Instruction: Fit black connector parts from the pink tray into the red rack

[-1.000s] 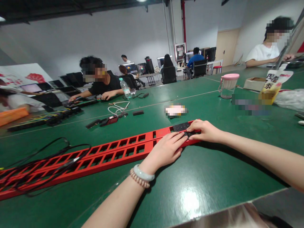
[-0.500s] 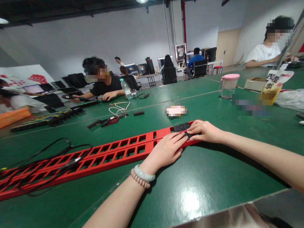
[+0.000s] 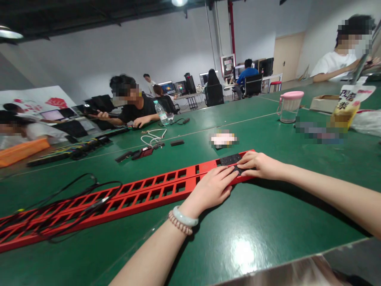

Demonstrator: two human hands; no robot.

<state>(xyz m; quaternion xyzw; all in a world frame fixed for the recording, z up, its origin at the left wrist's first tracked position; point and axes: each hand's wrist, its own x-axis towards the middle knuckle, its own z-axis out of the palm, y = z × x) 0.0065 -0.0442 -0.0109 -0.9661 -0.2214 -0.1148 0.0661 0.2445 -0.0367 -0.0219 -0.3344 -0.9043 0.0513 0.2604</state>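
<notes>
A long red slotted frame (image 3: 190,183) with two parallel rows of openings lies across the green table. At its right end sit two black blocks, one in each row; the far black block (image 3: 230,159) shows plainly, while the near black block (image 3: 238,170) is mostly covered by fingers. My left hand (image 3: 212,186) lies flat over the near row, fingers stretched out, fingertips touching the near block. From the right, my right hand (image 3: 258,165) rests on the frame's end, with thumb and fingers apart on the near block. Its grip there is partly hidden.
Black cables (image 3: 89,206) lie over the frame's left part. Beyond it are black parts (image 3: 143,153), a white cord (image 3: 153,137) and a water bottle (image 3: 161,114). A pink-lidded cup (image 3: 289,107) and a yellow pouch (image 3: 348,107) stand at right. Co-workers sit around the table.
The whole view has shifted slightly, moving things a little to the right in the picture. Both hands keep nearly the same place on the frame. The co-worker in black has raised one hand.
</notes>
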